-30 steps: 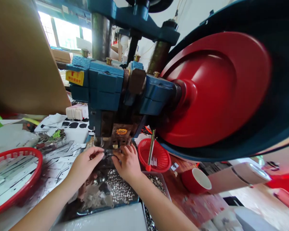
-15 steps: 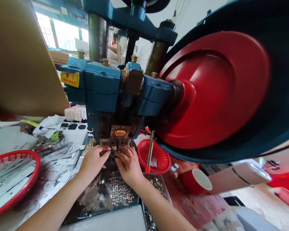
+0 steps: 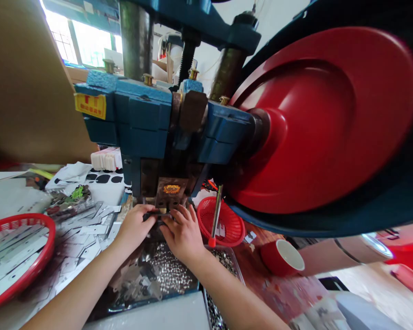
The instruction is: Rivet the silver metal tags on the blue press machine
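Observation:
Both hands are at the base of a blue press [image 3: 142,123], under its ram plate [image 3: 171,191]. My left hand [image 3: 136,224] has thumb and forefinger pinched at the die, at the edge of a thin dark piece too small to name. From the other side my right hand [image 3: 184,231] reaches in with bent fingers, its fingertips close together at the die; what they hold is hidden. Just below the hands lies a tray with small shiny metal parts [image 3: 170,270] and flat grey metal pieces [image 3: 137,282].
A large red flywheel [image 3: 316,128] fills the right. Red baskets stand at left [image 3: 50,238] and behind my right hand [image 3: 239,229]. Flat metal plates [image 3: 79,243] cover the table at left. A metal lever with a red tip [image 3: 216,220], a red cup [image 3: 278,259] and a pink flask [image 3: 330,256] are at right.
The view has shifted slightly closer to the press. Both hands stay at the die, with the right fingers a little more bent and raised.

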Available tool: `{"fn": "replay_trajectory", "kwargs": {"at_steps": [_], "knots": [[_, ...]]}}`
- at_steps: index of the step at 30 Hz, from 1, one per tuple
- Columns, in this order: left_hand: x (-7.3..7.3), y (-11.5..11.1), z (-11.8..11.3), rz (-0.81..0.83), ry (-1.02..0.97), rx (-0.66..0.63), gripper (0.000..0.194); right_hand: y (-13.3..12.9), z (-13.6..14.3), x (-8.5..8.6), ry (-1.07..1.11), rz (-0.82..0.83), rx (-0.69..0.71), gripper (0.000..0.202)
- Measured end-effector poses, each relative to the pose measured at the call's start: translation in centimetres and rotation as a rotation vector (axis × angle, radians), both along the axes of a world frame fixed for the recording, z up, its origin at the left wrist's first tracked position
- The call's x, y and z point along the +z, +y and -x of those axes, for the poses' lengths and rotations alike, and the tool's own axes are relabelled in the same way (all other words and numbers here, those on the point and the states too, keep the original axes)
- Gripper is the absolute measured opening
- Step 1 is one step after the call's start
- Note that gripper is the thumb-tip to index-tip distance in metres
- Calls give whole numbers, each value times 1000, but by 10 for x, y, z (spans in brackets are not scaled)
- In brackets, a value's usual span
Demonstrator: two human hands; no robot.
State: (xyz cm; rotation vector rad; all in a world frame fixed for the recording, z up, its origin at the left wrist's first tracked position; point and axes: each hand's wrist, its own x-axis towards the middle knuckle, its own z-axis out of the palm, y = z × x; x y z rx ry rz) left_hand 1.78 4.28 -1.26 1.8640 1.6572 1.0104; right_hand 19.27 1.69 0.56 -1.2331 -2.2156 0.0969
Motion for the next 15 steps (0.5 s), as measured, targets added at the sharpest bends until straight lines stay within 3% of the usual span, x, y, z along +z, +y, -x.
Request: {"fn": "replay_trajectory", "kwargs": {"at_steps": [3, 8, 10, 12, 15], "knots": [[8, -4, 5, 21, -8, 32, 26, -6, -14, -9, 313, 94, -49, 24], [20, -23, 30, 64, -34, 63, 32, -40, -55, -21, 979, 426, -312, 45], [20, -31, 40, 58, -20, 68, 32, -53, -63, -19, 1067, 485, -271, 50], [18, -40, 48, 47, 20, 64, 30, -60, -64, -16, 1026, 485, -227, 50], [13, -54, 59, 21, 92, 56, 29, -57, -63, -20, 938, 438, -271, 56]]}}
